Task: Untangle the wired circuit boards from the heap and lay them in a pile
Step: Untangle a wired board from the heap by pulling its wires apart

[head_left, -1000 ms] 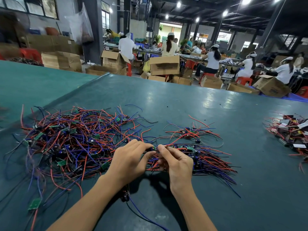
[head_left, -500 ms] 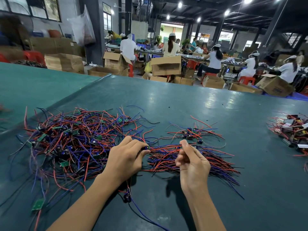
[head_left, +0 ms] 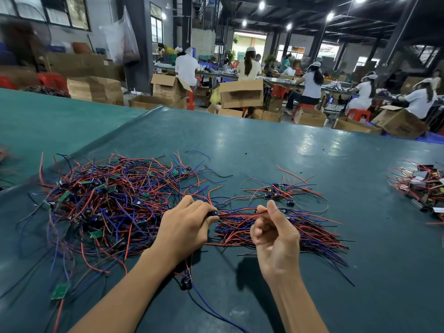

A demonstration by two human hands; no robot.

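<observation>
A tangled heap (head_left: 113,203) of red, blue and black wires with small green circuit boards covers the left of the dark green table (head_left: 264,145). My left hand (head_left: 185,227) pinches one small board (head_left: 215,213) at the heap's right edge. That board's red wires (head_left: 240,212) stretch rightward to my right hand (head_left: 274,234), which pinches them between thumb and forefinger. Behind and under the right hand lies a straightened pile (head_left: 310,236) of wired boards, their wires fanning right.
A small cluster of boards (head_left: 276,191) sits behind the pile. Another batch of parts (head_left: 422,188) lies at the table's right edge. One loose board (head_left: 59,291) and a black part with a blue wire (head_left: 186,283) lie near me. Cardboard boxes and seated workers fill the background.
My right hand has drawn away from the left, sliding rightward along the red wires and turning palm-up. The left hand stays on the board at the heap's edge.
</observation>
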